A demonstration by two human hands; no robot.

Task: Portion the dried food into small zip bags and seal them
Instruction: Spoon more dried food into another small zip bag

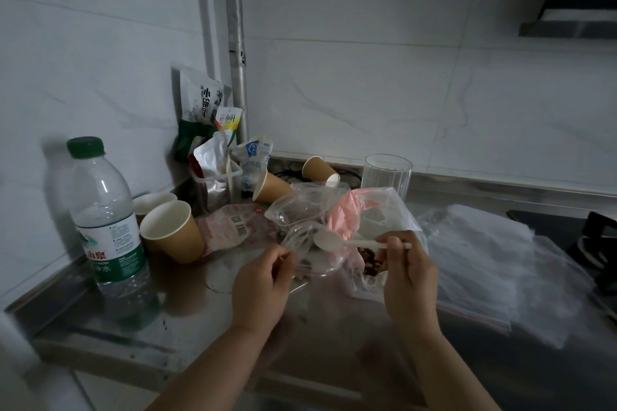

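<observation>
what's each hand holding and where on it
The right hand grips the white plastic spoon near its handle end. The left hand pinches the small clear zip bag at its edge.

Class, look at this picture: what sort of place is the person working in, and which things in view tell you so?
Most likely a home kitchen: a steel counter against tiled walls, a range hood at top right, and part of a gas stove beneath it.

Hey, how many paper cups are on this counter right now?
4. Two stand upright beside the water bottle: front cup, another behind it. Two lie tipped farther back: one by the snack packets, one near the clear glass. Clutter may hide more.
</observation>
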